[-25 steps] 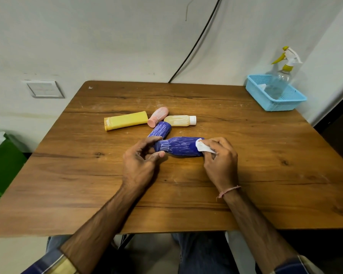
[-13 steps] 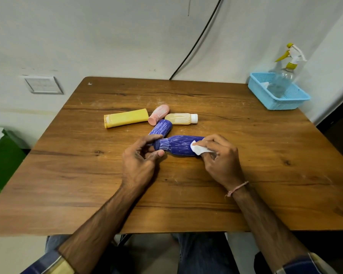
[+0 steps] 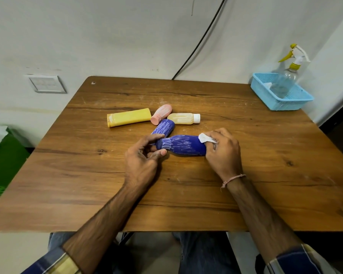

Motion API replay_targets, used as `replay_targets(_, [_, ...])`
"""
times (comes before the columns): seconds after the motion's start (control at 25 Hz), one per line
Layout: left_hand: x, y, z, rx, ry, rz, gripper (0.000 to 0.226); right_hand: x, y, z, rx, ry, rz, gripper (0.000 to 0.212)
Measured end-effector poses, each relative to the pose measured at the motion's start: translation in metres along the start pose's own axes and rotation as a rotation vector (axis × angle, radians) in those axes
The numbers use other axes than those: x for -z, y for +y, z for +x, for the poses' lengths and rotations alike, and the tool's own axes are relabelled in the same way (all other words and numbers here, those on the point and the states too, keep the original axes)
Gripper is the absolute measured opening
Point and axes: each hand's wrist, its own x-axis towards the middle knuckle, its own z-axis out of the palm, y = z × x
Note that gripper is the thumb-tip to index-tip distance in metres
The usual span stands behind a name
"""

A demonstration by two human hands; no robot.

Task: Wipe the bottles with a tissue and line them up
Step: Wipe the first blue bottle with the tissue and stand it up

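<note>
Nearest the table's front edge, the left hand [image 3: 145,153] pinches the capped neck of the large blue bottle [image 3: 183,145] between thumb and fingers. This bottle lies on its side on the wooden table [image 3: 265,184], neck to the person's left. The right hand [image 3: 223,151] is closed around a crumpled white tissue [image 3: 205,138] and presses it against the bottle's base end.

Step in hand, as judged: wiping the large blue bottle. To do it well, keep the neck grip firm so the body does not roll. Draw the tissue along the full length, base to neck. Turn the bottle at the neck to expose the underside, which is hidden from this view. White scribble marks cover the upper surface; work over these.

Just beyond lies a second, smaller blue bottle [image 3: 164,128], then a pink bottle [image 3: 161,113], a pale yellow bottle with a white cap [image 3: 183,118] and a yellow tube [image 3: 129,119]. All lie flat and clustered; none is lined up.

Count: five containers on the table, one tissue in use. At the far right corner, one blue basket [image 3: 281,103] holds one spray bottle [image 3: 285,82].
</note>
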Motion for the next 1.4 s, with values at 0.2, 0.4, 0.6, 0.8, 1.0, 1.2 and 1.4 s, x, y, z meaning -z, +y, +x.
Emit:
replay_targets(0.2, [-0.002, 0.002, 0.0, 0.0, 0.017, -0.043, 0.048, 0.005, 0.0, 0.004, 0.151, -0.069, 0.08, 0.029])
replay_targets(0.4, [0.0, -0.004, 0.001, -0.016, 0.025, -0.038, 0.048, -0.002, -0.016, 0.001, 0.203, -0.143, 0.11, 0.029])
replay_targets(0.6, [-0.001, 0.001, -0.001, -0.031, 0.015, 0.037, 0.049, 0.001, -0.008, 0.005, -0.002, -0.051, 0.041, 0.031])
replay_targets(0.8, [-0.002, -0.001, 0.001, -0.016, 0.027, 0.016, 0.049, -0.002, -0.017, -0.002, 0.305, -0.125, 0.13, 0.032])
replay_targets(1.0, [-0.002, 0.001, 0.0, -0.034, 0.034, 0.039, 0.049, -0.006, -0.022, 0.002, 0.133, -0.087, 0.056, 0.032])
replay_targets(1.2, [-0.003, 0.001, 0.0, -0.029, 0.033, 0.049, 0.05, -0.004, -0.015, 0.004, 0.184, -0.066, 0.109, 0.03])
replay_targets(1.4, [-0.002, -0.002, -0.001, -0.015, 0.022, 0.018, 0.048, -0.007, -0.028, -0.009, 0.339, -0.138, 0.108, 0.036])
